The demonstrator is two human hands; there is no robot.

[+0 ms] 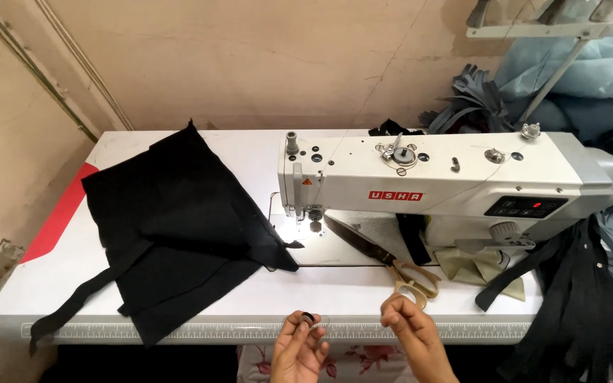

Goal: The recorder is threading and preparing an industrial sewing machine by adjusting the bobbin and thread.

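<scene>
Standing against a beige wall, the white table (58, 284) carries a white sewing machine (448, 181), a spread black cloth (179, 220) on its left part and scissors (391, 266) near the front edge, while dark fabric strips (583, 298) hang over its right end. At the front edge the left hand (298, 351) pinches a small black bobbin (308, 318) between its fingertips, and the right hand (409, 330) beside it has thumb and forefinger pressed together; what it grips I cannot tell. Free surface remains between cloth and scissors.
</scene>
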